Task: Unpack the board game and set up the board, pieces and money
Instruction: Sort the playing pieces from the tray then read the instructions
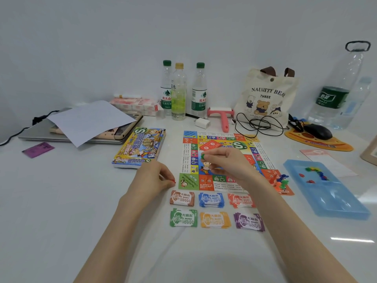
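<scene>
The paper game board (188, 181) lies flat on the white table. My right hand (228, 162) hovers over its middle and pinches a small green piece (202, 156). My left hand (156, 178) rests by the board's near-left corner, pinching a tiny red piece (174, 182). Several small stacks of play money (216, 210) lie in two rows in front of the board. Coloured pawns (280, 180) stand on the board's near-right corner. A red card stack (210, 145) sits on the board. The game box (140, 147) lies to the left.
A blue plastic tray (330, 199) with a few loose pieces lies at the right. Water bottles (179, 90), a canvas bag (265, 94), a lint roller (222, 117), cables and a mouse line the back. A laptop under paper (87, 121) sits at the left.
</scene>
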`<action>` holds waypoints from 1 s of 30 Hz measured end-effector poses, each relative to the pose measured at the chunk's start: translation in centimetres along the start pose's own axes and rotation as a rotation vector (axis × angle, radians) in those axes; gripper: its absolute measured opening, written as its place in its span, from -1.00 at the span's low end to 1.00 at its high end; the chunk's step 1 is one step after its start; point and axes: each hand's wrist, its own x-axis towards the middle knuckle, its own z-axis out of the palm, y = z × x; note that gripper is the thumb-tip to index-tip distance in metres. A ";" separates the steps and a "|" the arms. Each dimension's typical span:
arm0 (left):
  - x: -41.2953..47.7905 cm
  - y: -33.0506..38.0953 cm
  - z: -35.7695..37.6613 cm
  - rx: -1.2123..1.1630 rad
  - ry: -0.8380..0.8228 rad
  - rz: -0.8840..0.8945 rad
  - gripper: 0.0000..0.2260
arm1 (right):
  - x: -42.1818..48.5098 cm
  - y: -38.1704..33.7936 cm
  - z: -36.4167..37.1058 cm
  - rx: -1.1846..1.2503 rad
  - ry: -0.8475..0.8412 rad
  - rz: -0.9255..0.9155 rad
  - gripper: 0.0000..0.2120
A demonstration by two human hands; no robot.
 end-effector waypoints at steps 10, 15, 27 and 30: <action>-0.4 -0.1 0.2 -0.078 0.072 0.046 -0.93 | -0.1 -0.2 -0.4 0.003 0.001 0.011 -0.93; -0.6 0.3 0.2 -0.268 0.153 0.057 -0.90 | -0.5 -0.6 -1.0 0.015 0.018 -0.031 -0.90; 0.1 4.7 0.4 -0.593 0.212 0.085 -0.91 | -1.8 -1.2 -4.7 -0.175 0.102 -0.133 -0.94; 0.9 5.8 1.0 -0.594 0.221 0.073 -0.92 | -1.6 -0.7 -5.0 -0.440 0.106 -0.186 -0.93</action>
